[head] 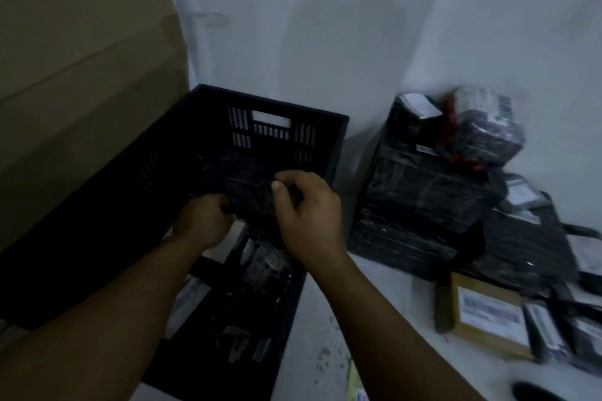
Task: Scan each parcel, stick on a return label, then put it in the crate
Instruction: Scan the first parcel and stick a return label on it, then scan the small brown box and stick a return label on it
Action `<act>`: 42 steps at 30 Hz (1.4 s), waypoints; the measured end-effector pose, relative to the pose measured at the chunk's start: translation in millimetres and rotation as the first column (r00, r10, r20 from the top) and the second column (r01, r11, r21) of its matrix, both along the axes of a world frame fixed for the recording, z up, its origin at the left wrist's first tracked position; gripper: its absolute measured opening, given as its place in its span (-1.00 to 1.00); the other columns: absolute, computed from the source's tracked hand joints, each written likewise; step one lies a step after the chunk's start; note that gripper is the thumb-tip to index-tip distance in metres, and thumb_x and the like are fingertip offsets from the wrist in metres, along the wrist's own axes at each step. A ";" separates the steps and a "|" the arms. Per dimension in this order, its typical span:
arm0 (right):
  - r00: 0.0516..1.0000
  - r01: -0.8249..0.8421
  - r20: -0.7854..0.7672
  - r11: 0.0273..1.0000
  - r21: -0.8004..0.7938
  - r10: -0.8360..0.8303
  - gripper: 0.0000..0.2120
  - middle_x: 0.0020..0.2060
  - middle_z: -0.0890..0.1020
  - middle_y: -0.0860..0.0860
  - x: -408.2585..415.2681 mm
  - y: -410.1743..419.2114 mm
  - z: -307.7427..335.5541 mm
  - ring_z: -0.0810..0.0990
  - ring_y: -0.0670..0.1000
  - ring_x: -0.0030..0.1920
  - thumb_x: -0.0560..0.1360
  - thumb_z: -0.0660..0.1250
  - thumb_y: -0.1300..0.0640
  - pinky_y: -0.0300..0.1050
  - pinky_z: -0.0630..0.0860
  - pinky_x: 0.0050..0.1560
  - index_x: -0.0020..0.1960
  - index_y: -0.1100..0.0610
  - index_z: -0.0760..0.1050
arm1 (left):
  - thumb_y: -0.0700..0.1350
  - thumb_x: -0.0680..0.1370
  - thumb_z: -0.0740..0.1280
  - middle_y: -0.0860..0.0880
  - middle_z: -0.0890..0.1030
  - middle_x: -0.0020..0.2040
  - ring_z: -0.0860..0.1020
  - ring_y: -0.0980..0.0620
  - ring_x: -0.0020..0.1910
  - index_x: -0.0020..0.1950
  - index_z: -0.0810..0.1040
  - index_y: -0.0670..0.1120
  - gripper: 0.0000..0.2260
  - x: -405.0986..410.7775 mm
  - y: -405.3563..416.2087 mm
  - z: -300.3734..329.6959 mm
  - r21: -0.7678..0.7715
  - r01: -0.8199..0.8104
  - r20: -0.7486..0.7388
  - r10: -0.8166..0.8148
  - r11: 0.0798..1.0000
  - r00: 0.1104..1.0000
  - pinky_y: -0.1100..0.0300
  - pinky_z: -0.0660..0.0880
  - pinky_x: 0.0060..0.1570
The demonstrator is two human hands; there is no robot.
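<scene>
I see both hands over the crate (182, 153): left hand (203, 221) and right hand (306, 215) each grip one black parcel (241, 187) above its interior. More parcels (423, 205) lie heaped on the floor, right.

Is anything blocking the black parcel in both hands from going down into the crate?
Nothing visible does. The black parcel, held by the left hand and right hand, is above the open black crate, which already holds other parcels.
</scene>
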State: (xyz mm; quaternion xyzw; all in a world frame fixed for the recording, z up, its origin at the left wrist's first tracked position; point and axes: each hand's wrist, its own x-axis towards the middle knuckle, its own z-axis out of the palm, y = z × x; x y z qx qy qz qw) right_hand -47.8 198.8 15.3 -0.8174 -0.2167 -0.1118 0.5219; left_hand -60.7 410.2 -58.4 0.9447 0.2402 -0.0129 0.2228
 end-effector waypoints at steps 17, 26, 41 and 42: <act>0.875 0.448 -0.221 0.894 0.028 -0.432 -0.90 -0.18 0.64 -0.10 -25.3 -234.3 -74.4 0.59 -0.22 -0.19 0.60 0.33 0.04 -0.39 0.44 -0.24 0.04 -0.02 0.62 | 0.01 0.52 0.43 0.22 0.59 -0.26 0.56 0.29 -0.20 -0.11 0.59 0.14 -0.95 -22.7 -267.6 85.9 -0.240 0.299 0.635 -0.084 0.923 0.768 0.40 0.47 -0.28; 0.711 0.606 -0.329 0.779 -0.161 -0.622 -0.84 -0.02 0.66 0.01 -38.5 -334.1 -125.6 0.62 0.02 0.01 0.59 0.33 0.10 -0.17 0.45 -0.06 0.13 0.09 0.62 | -0.03 0.54 0.41 0.15 0.60 -0.19 0.54 0.18 -0.22 -0.19 0.50 0.18 -0.84 -3.5 -373.6 -41.1 -0.441 0.234 0.263 -0.125 0.866 0.957 0.27 0.42 -0.32; 0.608 0.450 -0.511 0.794 -0.409 -0.607 -0.28 0.39 0.43 0.16 -23.1 -364.8 -165.9 0.41 0.22 0.36 0.49 0.44 0.06 0.10 0.43 0.32 0.55 0.11 0.19 | 0.02 0.56 0.40 0.00 0.61 0.20 0.55 0.04 0.02 0.31 0.47 0.00 -0.65 8.7 -428.9 -102.4 -0.562 0.152 -0.027 -0.201 0.813 0.979 0.19 0.42 -0.04; 0.611 0.448 -0.515 0.799 -0.402 -0.601 -0.27 0.39 0.41 0.15 -25.2 -365.1 -167.1 0.40 0.22 0.37 0.49 0.46 0.08 0.09 0.42 0.32 0.55 0.11 0.19 | 0.01 0.54 0.43 0.00 0.60 0.18 0.54 0.06 0.00 0.29 0.45 0.00 -0.64 6.5 -427.0 -103.5 -0.576 0.130 -0.029 -0.179 0.807 0.983 0.18 0.43 -0.06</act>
